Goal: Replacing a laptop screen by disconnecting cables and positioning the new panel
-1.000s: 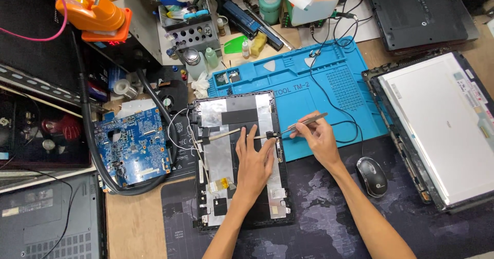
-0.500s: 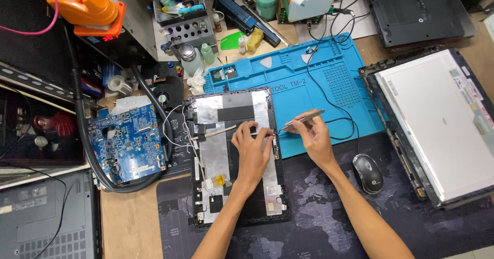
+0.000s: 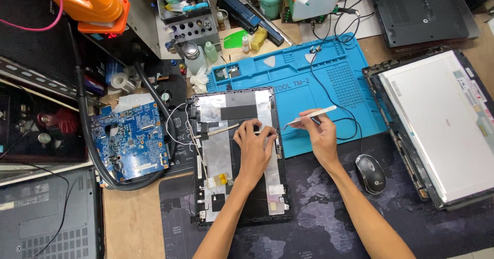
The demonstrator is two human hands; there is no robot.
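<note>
Pressing flat on the foil-backed display panel (image 3: 234, 156), the left hand (image 3: 254, 146) lies with its fingers spread over the upper half, near the dark strip that crosses the silver backing; it pins the panel and holds nothing in a closed grasp. The right hand (image 3: 320, 135) sits just beside the panel's right edge, over the border where the blue work mat (image 3: 329, 84) meets the dark desk mat (image 3: 329, 218), and pinches a pair of pale tweezers (image 3: 310, 116) between thumb and fingers. The tweezers' long axis runs from upper right down to lower left, so their tips point toward the panel's right edge, close to the left fingertips without plainly touching them. The panel's own long axis runs away from the person, its near end at the desk mat's front. Of the two hands, the left is on the panel; the right, with the tool, is nearer its right rim. A computer mouse (image 3: 370, 173) rests to the right of the right forearm.
</note>
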